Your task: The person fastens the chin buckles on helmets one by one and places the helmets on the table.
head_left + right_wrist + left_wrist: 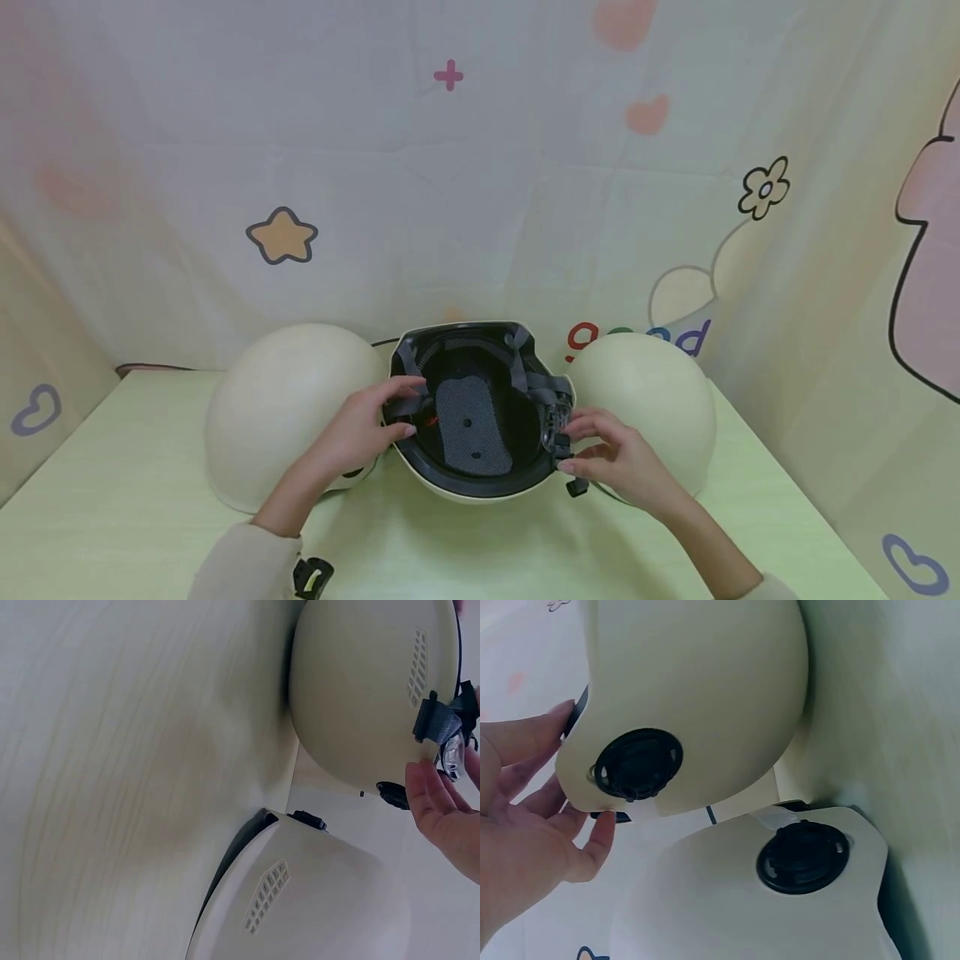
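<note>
A cream helmet (474, 427) lies upside down between two others, its dark padded inside facing up in the head view. My left hand (369, 423) holds its left rim, thumb and fingers on either side; in the left wrist view the fingers of that hand (536, 802) touch the shell beside a round black knob (638, 764). My right hand (626, 460) pinches the right rim by the grey strap and black buckle (577, 487). In the right wrist view, the right hand's (450, 814) fingertips rest on the shell edge below the buckle (436, 720).
One cream helmet (288, 408) stands dome up at the left, another (648, 400) at the right, both close beside the middle one. Behind the pale green table (450, 558) hangs a printed cloth (465, 208). A black device (312, 577) is at the left sleeve.
</note>
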`<state>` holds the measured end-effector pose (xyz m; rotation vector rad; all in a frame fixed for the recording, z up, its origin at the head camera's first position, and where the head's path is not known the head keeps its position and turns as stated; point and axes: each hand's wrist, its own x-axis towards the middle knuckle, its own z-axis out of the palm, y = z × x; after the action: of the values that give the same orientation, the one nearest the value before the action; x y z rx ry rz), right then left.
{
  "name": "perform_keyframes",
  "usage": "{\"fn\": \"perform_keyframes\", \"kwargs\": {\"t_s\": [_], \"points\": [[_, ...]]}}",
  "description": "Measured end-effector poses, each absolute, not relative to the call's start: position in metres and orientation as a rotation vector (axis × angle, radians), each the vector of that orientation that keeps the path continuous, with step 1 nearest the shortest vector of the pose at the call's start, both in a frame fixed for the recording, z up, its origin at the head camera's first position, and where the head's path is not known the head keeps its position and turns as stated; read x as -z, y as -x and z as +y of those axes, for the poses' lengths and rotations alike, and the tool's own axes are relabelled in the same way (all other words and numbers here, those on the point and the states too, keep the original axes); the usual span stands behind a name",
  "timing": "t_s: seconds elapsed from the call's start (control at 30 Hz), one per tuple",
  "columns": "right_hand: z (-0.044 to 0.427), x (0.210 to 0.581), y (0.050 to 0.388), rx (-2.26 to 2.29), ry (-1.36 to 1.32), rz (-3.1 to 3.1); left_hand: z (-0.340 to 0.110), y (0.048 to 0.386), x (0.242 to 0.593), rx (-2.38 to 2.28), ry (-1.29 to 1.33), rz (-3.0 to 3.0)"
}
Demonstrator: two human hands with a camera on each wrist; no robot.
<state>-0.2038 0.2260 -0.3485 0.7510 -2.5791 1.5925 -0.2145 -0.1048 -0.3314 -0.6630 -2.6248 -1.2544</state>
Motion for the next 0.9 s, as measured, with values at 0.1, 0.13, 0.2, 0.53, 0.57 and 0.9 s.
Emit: {"fn": "perform_keyframes", "kwargs": {"t_s": [0.1, 0.13, 0.2, 0.53, 0.57, 0.9], "points": [[0.226, 0.349, 0.204, -1.583, -0.756, -2.578, -0.104, 0.215, 0.332, 1.265, 0.646, -2.608], [0.226, 0.349, 0.204, -1.575, -0.756, -2.578, -0.103, 0.215, 0.332, 1.267, 0.641, -2.604], [0.225, 0.348, 0.204, -1.552, -0.759, -2.573, -0.102, 0.216, 0.333, 1.266, 0.632, -2.599], [0.221, 0.345, 0.202, -1.333, -0.717, -2.591, -0.108, 0.216, 0.328, 1.256, 0.596, -2.537], [0.22, 0.344, 0.202, -1.321, -0.716, -2.591, -0.11, 0.216, 0.327, 1.265, 0.587, -2.54], [0.217, 0.341, 0.2, -1.313, -0.754, -2.604, -0.118, 0.213, 0.326, 1.263, 0.544, -2.565]]}}
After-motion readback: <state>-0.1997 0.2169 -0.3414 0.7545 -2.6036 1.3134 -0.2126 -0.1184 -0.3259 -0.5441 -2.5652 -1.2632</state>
